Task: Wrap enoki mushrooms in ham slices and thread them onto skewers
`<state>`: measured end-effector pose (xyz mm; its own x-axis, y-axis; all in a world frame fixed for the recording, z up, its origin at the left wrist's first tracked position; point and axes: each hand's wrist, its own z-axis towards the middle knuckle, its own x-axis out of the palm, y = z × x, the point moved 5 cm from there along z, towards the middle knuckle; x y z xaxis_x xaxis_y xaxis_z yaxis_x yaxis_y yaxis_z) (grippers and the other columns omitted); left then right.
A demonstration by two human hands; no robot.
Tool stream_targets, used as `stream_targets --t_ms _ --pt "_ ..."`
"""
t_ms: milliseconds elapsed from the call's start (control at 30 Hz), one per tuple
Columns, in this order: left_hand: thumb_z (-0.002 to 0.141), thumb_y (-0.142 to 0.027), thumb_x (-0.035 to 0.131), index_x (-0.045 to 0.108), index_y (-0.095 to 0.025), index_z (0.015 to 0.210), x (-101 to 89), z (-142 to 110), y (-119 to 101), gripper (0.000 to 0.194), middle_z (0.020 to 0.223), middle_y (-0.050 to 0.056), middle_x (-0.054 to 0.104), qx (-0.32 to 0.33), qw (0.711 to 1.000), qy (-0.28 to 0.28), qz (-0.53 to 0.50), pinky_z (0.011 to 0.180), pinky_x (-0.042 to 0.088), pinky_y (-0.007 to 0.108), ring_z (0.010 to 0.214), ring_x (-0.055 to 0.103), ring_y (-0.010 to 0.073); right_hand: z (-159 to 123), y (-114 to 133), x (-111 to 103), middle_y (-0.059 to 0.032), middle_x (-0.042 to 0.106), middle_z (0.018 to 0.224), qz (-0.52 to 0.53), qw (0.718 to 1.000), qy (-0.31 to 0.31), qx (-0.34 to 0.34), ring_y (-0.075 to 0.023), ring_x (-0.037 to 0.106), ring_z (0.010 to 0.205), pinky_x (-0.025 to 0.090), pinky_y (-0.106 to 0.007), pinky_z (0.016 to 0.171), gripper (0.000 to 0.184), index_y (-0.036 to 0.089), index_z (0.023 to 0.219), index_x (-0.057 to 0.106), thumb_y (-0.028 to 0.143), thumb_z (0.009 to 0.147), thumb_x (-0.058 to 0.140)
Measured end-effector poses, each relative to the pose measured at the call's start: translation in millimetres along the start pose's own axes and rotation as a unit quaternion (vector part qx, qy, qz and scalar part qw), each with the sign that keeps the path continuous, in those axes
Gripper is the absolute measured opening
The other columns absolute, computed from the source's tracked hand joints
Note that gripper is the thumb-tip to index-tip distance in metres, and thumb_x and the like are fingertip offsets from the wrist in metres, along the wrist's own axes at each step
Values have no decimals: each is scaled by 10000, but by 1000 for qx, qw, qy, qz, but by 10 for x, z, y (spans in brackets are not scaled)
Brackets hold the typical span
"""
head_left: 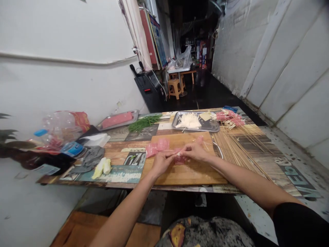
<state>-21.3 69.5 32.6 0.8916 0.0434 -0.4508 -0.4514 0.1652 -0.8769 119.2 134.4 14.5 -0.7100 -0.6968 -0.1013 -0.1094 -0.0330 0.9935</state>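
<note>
On the wooden cutting board (164, 176), a thin pink meat slice (179, 160) lies between my hands. My left hand (162, 162) pinches its left side, fingers closed. From the right, my right hand (195, 151) is closed on its upper edge. Something pale shows at the fingertips, too small to make out. Left of my hands is a stack of meat slices (157, 146). A pink meat roll (199, 139) with pale stems lies just beyond my right hand. Behind the board, a tray (210, 129) holds white enoki mushrooms (189, 120).
Bamboo skewers (239, 154) spread over the table's right side, below meat-wrapped enoki skewers (230, 117). Green chives (144, 123) and a meat tray (136, 115) lie at the back left. Cabbage pieces (102, 167), a grey cloth (91, 159) and bottles sit at the left.
</note>
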Motion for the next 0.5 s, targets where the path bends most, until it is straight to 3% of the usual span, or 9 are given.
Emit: stream_targets --t_ms 100,233,400,500 --pt "770 -440 647 762 -207 773 26 -32 114 260 845 61 742 7 999 -34 9 788 516 344 791 660 212 -21 -57 -23 -26 672 680 -141 986 -36 -82 -128 602 639 471 -241 635 310 130 702 673 436 755 690" --pt "786 -412 649 755 -217 749 60 -55 224 225 834 71 739 48 996 -71 32 760 517 324 778 663 199 -90 -90 24 -32 664 709 -281 940 -38 -187 -132 590 686 452 -239 670 212 149 744 680 286 871 580" --pt "884 -314 545 748 -218 832 96 -77 177 230 860 92 729 144 977 6 156 810 506 354 823 652 199 -202 -17 160 -80 658 789 -433 838 -16 -332 -165 585 788 461 -290 741 268 144 790 658 172 943 440" --pt "920 -259 473 729 -195 936 99 -123 111 264 908 109 723 216 948 42 230 827 508 372 858 642 197 -245 -2 242 -108 660 894 -517 775 18 -363 -183 578 887 467 -322 817 273 125 890 645 148 964 383"
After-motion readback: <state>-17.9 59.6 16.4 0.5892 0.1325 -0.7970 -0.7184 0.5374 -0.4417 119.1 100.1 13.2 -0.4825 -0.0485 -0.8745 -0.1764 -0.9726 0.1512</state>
